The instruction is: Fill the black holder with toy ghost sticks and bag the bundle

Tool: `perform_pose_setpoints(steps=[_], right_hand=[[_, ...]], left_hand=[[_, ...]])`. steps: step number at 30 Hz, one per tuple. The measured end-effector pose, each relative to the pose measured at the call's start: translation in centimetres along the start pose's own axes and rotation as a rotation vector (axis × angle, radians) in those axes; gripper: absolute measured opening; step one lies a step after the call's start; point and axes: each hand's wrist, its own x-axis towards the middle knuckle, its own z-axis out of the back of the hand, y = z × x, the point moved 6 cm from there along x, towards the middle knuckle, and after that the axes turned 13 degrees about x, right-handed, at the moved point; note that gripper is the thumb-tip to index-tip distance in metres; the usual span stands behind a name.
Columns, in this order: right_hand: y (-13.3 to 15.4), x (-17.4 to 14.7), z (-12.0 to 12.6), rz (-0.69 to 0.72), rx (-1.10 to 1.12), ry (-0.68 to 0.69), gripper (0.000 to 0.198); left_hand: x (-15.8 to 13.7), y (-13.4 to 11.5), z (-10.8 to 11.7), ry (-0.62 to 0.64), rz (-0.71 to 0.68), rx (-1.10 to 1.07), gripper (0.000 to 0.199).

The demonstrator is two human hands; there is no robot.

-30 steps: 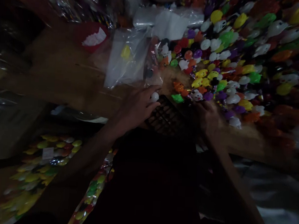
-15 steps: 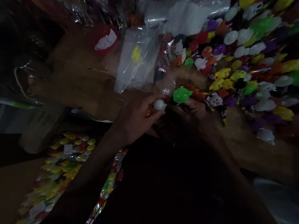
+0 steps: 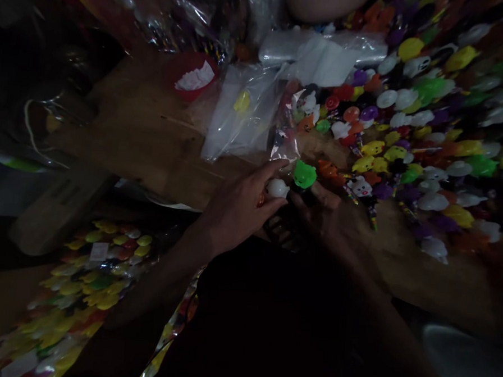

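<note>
Head view, dim and slightly blurred: the left grip (image 3: 240, 205), a bare hand near the table's near edge, has its thumb and fingers closed around a rounded white piece (image 3: 278, 189), with an orange piece (image 3: 261, 199) partly hidden against the palm. Just beside it, the right grip (image 3: 324, 212) is clamped on a green animal-head figure (image 3: 305, 174), held upright. Under both lies a dark slatted object (image 3: 280, 228), too dim to name.

Beyond the hands, a clear plastic bag (image 3: 220, 136) lies flat on the table (image 3: 140, 126), a yellow figure (image 3: 241, 102) on or inside it; I cannot tell which. A red bowl (image 3: 197, 94) with white paper (image 3: 195, 77) stands farther left. Toward the table's far side, a white sheet (image 3: 325, 63) overlaps rolled plastic (image 3: 278, 48).

Coloured figures (image 3: 430, 200) crowd the table's right side. Below its near edge, at left, wrapped figures (image 3: 102, 300) carry a white label (image 3: 98, 252) whose writing is illegible.
</note>
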Motion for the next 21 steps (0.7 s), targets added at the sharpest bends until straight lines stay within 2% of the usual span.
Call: perform_pose_setpoints(steps=[4, 7, 8, 10, 13, 18, 21], right_hand=[[1.0, -0.3, -0.1, 0.003, -0.034, 0.066, 0.014], [1.1, -0.4, -0.6, 0.095, -0.027, 0.098, 0.015], [1.0, -0.4, -0.9, 0.143, -0.019, 0.094, 0.016], [0.4, -0.4, -1.2, 0.236, -0.015, 0.035, 0.014], [-0.8, -0.3, -2.0, 0.305, -0.060, -0.055, 0.010], [-2.2, 0.0, -2.8, 0.215, -0.186, -0.055, 0.009], [-2.3, 0.4, -2.7, 0.124, -0.152, -0.002, 0.014]], left_hand=[[0.6, -0.9, 0.5, -0.024, -0.082, 0.064, 0.068], [1.9, -2.7, 0.7, -0.012, -0.169, 0.183, 0.073], [2.3, -3.3, 0.5, 0.016, -0.177, 0.237, 0.068], [3.1, -4.1, -0.3, 0.104, -0.178, 0.358, 0.043], [3.6, -4.7, -1.6, 0.202, -0.169, 0.537, 0.016], [3.8, -4.6, -2.0, 0.270, -0.126, 0.678, 0.027], [3.7, -4.5, -1.7, 0.287, -0.123, 0.670, 0.034]])
